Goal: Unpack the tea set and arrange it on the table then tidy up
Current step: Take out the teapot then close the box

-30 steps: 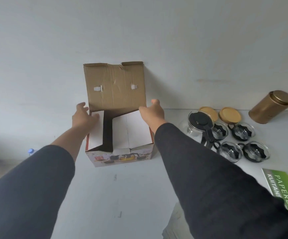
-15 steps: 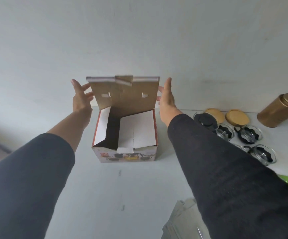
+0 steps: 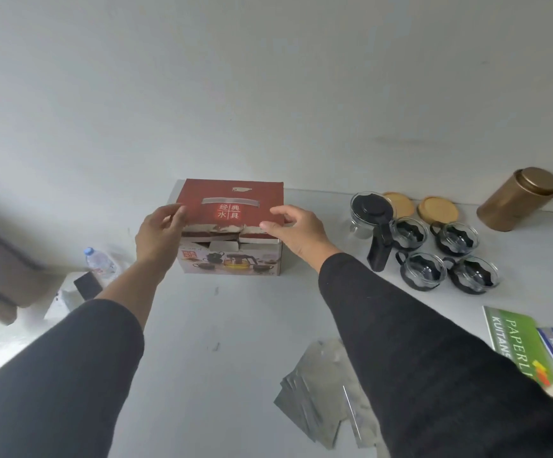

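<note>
**Box lid pressed down, tea set already out**

With the red lid folded over, the box [image 3: 230, 239] is stood at the far middle of the worktop [image 3: 235, 325], close to the wall. The left hand [image 3: 159, 234] and right hand [image 3: 296, 231] are spread wide at the lid's front corners, gripping nothing, judged to be pressing it shut. The long axis is run left-right, printed front nearward. Teapot [image 3: 372, 216] and four cups [image 3: 440, 256] are grouped well to the right.
</note>
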Available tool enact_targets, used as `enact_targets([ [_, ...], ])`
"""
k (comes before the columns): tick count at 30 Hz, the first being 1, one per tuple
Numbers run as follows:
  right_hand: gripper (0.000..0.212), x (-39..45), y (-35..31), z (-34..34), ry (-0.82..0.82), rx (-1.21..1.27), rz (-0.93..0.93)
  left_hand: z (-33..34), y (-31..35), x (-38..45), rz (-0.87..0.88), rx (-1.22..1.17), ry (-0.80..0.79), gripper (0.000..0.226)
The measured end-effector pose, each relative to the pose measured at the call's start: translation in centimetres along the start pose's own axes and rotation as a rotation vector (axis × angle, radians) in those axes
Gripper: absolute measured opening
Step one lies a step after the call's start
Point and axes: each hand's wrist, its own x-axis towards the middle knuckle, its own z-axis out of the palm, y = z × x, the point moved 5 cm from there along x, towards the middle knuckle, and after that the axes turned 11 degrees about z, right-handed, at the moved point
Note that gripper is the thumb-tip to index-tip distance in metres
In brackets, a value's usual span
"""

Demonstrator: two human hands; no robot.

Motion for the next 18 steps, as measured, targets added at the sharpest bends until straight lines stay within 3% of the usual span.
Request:
enact_targets([
  [5,0.042,-0.2,0.2,0.3,0.061,-0.240,-0.110,-0.2,0.3,-0.8,0.171,0.173,-0.033,0.041],
  [8,0.036,-0.3,-0.1,0.1,0.131,-0.249,-0.156,-0.4,0.5,-0.8,0.268,0.224,-0.001,0.039],
  [18,0.023,0.3,0.7,1.2,0.211,-0.349,-0.198,0.0,-0.3,-1.2,0.286,0.284,0.008,0.027],
])
